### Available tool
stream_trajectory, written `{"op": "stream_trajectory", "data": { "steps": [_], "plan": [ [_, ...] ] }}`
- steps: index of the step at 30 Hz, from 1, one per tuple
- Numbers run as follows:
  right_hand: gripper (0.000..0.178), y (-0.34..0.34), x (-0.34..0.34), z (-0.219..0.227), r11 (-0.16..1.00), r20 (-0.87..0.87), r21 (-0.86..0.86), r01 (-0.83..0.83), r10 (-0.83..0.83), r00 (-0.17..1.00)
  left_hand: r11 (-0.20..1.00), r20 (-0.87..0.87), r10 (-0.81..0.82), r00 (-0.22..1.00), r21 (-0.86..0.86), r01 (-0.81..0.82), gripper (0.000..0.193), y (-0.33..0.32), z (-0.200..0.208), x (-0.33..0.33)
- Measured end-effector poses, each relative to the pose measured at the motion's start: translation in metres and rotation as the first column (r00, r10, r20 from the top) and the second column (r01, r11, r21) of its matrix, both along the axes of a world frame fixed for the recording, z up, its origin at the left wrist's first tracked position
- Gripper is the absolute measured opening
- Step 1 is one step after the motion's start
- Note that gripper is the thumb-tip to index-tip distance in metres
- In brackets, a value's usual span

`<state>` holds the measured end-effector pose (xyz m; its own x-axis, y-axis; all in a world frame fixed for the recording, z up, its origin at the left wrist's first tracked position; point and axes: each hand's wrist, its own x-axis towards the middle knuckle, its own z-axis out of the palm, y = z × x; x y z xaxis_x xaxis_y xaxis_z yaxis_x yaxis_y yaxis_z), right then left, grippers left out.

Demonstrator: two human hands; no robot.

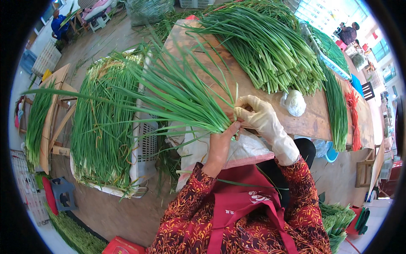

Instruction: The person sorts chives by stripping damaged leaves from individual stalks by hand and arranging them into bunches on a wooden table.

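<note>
My left hand (pixel 220 148), bare, is closed round the lower ends of a loose bunch of garlic chives (pixel 186 99). The long green leaves fan out to the far left. Close beside it, my right hand (pixel 263 119) wears a pale rubber glove. Its fingers are curled, with thumb and forefinger pinching a thin chive stalk (pixel 237 91) just above the bunch's cut ends. Below both hands a white woven sack (pixel 243 149) with a pink edge lies over my lap. A large pile of chives (pixel 270 46) rests on the wooden table (pixel 304 122), beside a crumpled white plastic ball (pixel 294 103).
Left of me stands a white plastic crate (pixel 146 139) heaped with untrimmed chives (pixel 105 118). Red ties (pixel 352 114) and a narrow row of chives (pixel 336 114) lie on the table's right. A blue stool (pixel 63 192) is at lower left. Other people (pixel 59 25) are farther off.
</note>
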<state>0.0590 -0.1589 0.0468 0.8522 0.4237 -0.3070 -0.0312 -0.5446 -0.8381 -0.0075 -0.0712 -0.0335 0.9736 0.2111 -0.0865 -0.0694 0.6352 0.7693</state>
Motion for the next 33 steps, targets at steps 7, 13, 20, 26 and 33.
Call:
{"op": "stream_trajectory", "data": {
  "steps": [7, 13, 20, 26, 33],
  "plan": [
    [0.008, -0.014, -0.006, -0.029, 0.906, 0.241, 0.410, -0.104, 0.002, 0.970, 0.819, 0.072, -0.289, 0.955, -0.497, 0.286, 0.021, 0.005, -0.012, 0.003],
    [0.012, -0.017, -0.020, -0.017, 0.697, -0.033, 0.714, 0.072, -0.068, 0.997, 0.688, -0.022, -0.277, 0.961, -0.703, 0.182, 0.018, 0.002, 0.013, 0.005],
    [0.018, -0.026, -0.014, 0.048, 0.535, 0.161, 0.843, -0.049, -0.164, 0.973, 0.779, 0.148, -0.031, 0.988, -0.616, 0.117, 0.014, 0.036, 0.025, -0.002],
    [0.029, -0.006, 0.045, 0.046, 0.934, 0.864, -0.326, 0.148, 0.230, 0.449, 0.831, 0.252, 0.152, 0.956, -0.556, 0.014, 0.019, 0.050, 0.042, -0.005],
    [0.052, 0.040, -0.015, -0.015, 0.696, 0.110, 0.712, 0.093, -0.242, 0.964, 0.900, 0.245, 0.120, 0.962, -0.436, -0.001, 0.020, -0.004, 0.036, 0.005]
  ]
}}
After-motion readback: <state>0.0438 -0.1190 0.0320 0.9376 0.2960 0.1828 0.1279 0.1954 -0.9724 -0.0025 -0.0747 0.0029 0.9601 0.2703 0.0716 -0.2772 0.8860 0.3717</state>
